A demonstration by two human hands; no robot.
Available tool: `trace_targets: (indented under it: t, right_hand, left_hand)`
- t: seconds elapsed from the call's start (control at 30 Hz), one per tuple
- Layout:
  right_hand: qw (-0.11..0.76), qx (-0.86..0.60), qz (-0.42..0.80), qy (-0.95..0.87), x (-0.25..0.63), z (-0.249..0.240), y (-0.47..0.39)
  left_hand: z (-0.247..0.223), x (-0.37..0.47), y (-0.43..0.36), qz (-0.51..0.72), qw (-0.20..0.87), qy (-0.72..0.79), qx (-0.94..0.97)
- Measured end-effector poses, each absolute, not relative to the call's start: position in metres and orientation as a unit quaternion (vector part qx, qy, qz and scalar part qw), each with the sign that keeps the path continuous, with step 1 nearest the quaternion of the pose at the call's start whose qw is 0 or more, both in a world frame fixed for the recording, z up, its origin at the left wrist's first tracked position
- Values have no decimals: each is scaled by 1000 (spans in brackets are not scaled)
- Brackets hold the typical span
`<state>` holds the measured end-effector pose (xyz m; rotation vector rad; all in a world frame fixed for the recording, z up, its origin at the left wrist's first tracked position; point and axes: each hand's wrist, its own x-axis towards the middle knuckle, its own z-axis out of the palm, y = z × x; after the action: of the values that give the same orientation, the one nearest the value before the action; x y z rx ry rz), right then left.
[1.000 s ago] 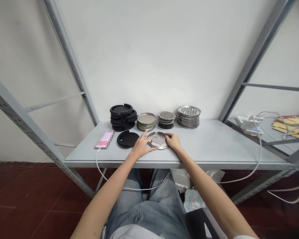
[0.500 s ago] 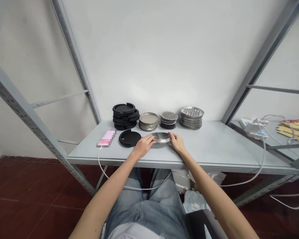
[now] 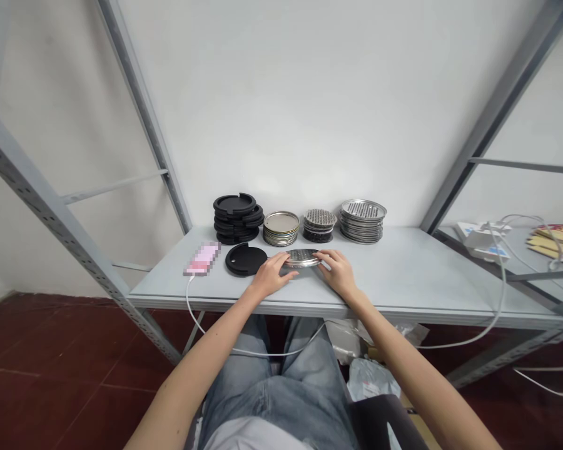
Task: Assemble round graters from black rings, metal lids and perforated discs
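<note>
A round metal grater disc (image 3: 303,256) with a shiny rim lies low over the tabletop in front of me. My left hand (image 3: 271,276) grips its left edge with the fingers on the rim, the thumb sticking out to the right. On the opposite edge, the fingers of my right hand (image 3: 336,272) rest on the top and side of the rim. Just left of my left hand is a black round holder (image 3: 246,259) with a raised, partly cut-away rim. Whether the disc is one piece or several stacked pieces, I cannot tell.
Along the wall stand stacks of black holders (image 3: 235,219), plain metal discs (image 3: 281,228), small grater discs (image 3: 319,225) and larger rimmed grater discs (image 3: 363,222). A blurred pink phone (image 3: 203,258) lies left, with a white cable (image 3: 190,312) drooping over the table's front edge.
Both hands have shifted their grip on the disc. My left thumb has come away from the rim, and my right hand's fingers now reach farther over the edge.
</note>
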<state>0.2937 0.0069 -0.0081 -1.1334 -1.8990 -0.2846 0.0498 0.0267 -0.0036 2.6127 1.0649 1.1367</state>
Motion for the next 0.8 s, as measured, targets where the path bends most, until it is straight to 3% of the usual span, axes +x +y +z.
trace_targets:
  t: [0.27,0.5,0.8]
  right_hand:
    - [443,-445,-136,-766,290,-10,7]
    - [383,-396,-128,-825,286,-8,5]
    - [383,-398,-118,-825,286,-8,4]
  left_hand:
    - [-3,49,27,367,64,352,859]
    - [-6,50,29,344,10,347,872]
    - [-4,51,28,333,-17,315,888]
